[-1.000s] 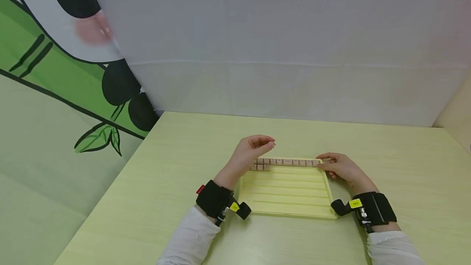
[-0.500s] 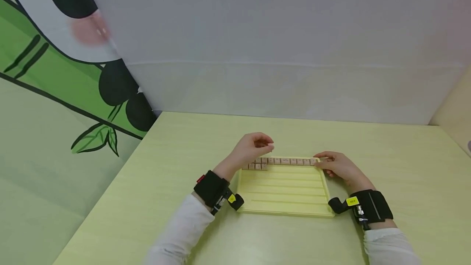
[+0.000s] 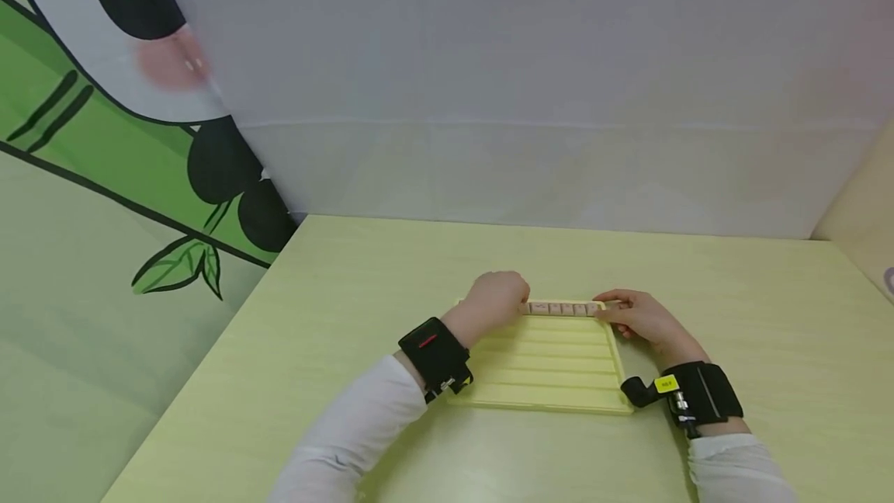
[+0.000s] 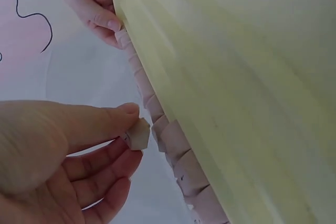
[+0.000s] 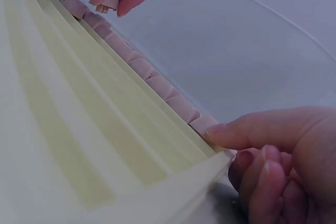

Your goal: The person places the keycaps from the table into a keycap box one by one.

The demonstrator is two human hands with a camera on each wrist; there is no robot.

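A ridged yellow tray (image 3: 552, 367) lies on the table, with a row of pinkish keycaps (image 3: 562, 309) along its far edge. My left hand (image 3: 493, 303) is over the far left part of the tray and hides some of the keycaps. In the left wrist view its thumb and fingertips pinch a single keycap (image 4: 138, 135), close beside the row. The stem side of that keycap faces down in the right wrist view. At the far right corner, my right hand (image 3: 651, 323) holds the tray, thumb on the end keycap (image 5: 202, 125) and other fingers curled outside the rim.
The pale table (image 3: 363, 270) extends around the tray on all sides. Behind it hangs a white sheet (image 3: 531, 99), and a cartoon-printed cloth (image 3: 70, 254) is at the left. Each wrist wears a black strap (image 3: 705, 393) with a small camera.
My left hand has come down and turned palm-down from above the tray's far edge onto the keycap row, covering its left part. My right hand stays at the corner.
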